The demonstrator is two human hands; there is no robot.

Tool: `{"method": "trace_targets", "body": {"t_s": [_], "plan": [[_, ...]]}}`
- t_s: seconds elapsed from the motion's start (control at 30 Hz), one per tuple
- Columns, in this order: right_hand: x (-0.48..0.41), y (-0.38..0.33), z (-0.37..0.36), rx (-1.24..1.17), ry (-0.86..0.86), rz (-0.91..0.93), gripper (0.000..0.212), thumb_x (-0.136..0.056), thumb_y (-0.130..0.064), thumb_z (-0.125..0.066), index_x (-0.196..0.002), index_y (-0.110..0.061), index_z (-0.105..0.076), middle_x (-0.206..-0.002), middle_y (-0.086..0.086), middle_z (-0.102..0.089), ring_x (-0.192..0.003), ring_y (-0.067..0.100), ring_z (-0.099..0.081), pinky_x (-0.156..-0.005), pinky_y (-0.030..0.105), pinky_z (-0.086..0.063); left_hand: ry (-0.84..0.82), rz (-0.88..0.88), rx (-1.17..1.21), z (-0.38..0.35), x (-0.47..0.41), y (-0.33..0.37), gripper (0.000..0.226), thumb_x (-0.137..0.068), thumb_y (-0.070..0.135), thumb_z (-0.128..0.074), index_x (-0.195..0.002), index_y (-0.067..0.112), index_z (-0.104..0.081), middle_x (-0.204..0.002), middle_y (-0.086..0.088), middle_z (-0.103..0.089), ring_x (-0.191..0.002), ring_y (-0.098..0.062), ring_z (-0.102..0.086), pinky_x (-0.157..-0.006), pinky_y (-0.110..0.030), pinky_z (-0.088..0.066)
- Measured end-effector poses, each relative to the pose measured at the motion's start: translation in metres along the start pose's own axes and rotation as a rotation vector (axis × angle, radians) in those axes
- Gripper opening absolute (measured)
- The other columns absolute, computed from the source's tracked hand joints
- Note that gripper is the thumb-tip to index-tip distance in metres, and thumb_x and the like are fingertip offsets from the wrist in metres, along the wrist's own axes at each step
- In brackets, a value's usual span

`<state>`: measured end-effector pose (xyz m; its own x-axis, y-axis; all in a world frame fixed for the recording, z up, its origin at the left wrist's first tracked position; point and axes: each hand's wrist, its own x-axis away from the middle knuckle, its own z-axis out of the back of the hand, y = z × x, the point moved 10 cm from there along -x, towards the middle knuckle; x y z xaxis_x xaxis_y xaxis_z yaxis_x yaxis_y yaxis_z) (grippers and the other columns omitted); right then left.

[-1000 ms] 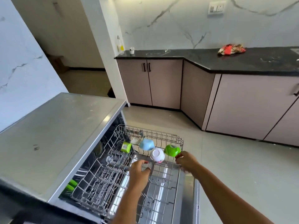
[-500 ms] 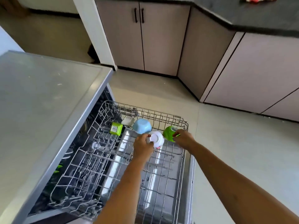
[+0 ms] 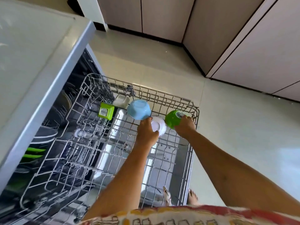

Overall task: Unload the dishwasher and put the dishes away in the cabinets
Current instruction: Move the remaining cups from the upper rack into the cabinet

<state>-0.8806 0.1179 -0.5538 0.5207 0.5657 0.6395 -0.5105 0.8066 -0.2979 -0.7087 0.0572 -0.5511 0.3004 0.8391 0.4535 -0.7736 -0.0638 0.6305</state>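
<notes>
The dishwasher's wire rack (image 3: 193, 143) is pulled out over the open door. At its far end several upturned bowls stand in a row. My left hand (image 3: 146, 132) grips the white bowl (image 3: 159, 125) in the middle. My right hand (image 3: 185, 127) grips the green bowl (image 3: 173, 118) at the rack's far right corner. A blue bowl (image 3: 138, 109) sits just left of the white one, untouched. Further left lie a small green square dish (image 3: 106, 111) and a white square dish (image 3: 121, 101).
The dishwasher's grey top (image 3: 32, 54) fills the left. Green plates (image 3: 34, 152) and dark dishes show in the lower rack beneath. Beige cabinets (image 3: 259, 46) with shut doors line the far side and right. Tiled floor (image 3: 243, 127) lies between. My bare foot (image 3: 193, 196) stands by the rack.
Both hands moved forward from the rack's wires to the bowls; the left took hold of the white bowl, the right the green one. The camera tilted down and closer.
</notes>
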Motion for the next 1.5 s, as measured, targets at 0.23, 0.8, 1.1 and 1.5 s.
{"method": "trace_targets", "body": {"t_s": [0.23, 0.8, 1.1, 1.5], "plan": [[-0.035, 0.006, -0.015, -0.091, -0.071, -0.031, 0.089, -0.077, -0.024, -0.076, -0.144, -0.003, -0.021, -0.143, 0.02, -0.027, -0.126, 0.035, -0.043, -0.103, 0.035, -0.041, -0.023, -0.02, -0.233, -0.022, -0.024, -0.004, 0.078, -0.074, 0.036, -0.075, -0.138, 0.019, -0.033, -0.141, -0.01, -0.036, -0.126, -0.031, -0.04, -0.096, -0.043, -0.044], [-0.012, 0.004, -0.006, -0.125, 0.132, 0.041, 0.093, -0.072, -0.025, -0.08, -0.141, -0.004, -0.021, -0.139, 0.022, -0.036, -0.122, 0.039, -0.048, -0.097, 0.043, -0.045, 0.041, -0.071, -0.393, -0.021, -0.027, 0.003, 0.093, -0.067, 0.025, -0.079, -0.14, 0.024, -0.023, -0.147, -0.004, -0.028, -0.114, -0.032, -0.054, -0.082, -0.037, -0.055], [0.023, 0.015, -0.021, -0.385, 0.103, 0.006, 0.108, -0.07, -0.037, -0.08, -0.149, -0.008, -0.013, -0.15, 0.019, -0.014, -0.133, 0.037, -0.035, -0.109, 0.041, -0.037, 0.125, 0.051, 0.121, 0.032, 0.021, -0.007, 0.096, -0.063, 0.034, -0.081, -0.141, 0.028, -0.024, -0.14, -0.001, -0.038, -0.119, -0.025, -0.047, -0.085, -0.033, -0.041], [0.162, -0.009, -0.019, -1.104, -0.581, 0.04, 0.039, -0.083, -0.024, -0.071, -0.111, -0.007, -0.049, -0.122, 0.012, -0.049, -0.114, 0.024, -0.048, -0.077, 0.039, -0.057, 0.442, 0.275, 1.018, 0.087, 0.197, -0.003, 0.071, -0.08, 0.024, -0.07, -0.134, 0.022, -0.023, -0.136, -0.016, -0.041, -0.088, -0.025, -0.057, -0.07, -0.037, -0.057]]}}
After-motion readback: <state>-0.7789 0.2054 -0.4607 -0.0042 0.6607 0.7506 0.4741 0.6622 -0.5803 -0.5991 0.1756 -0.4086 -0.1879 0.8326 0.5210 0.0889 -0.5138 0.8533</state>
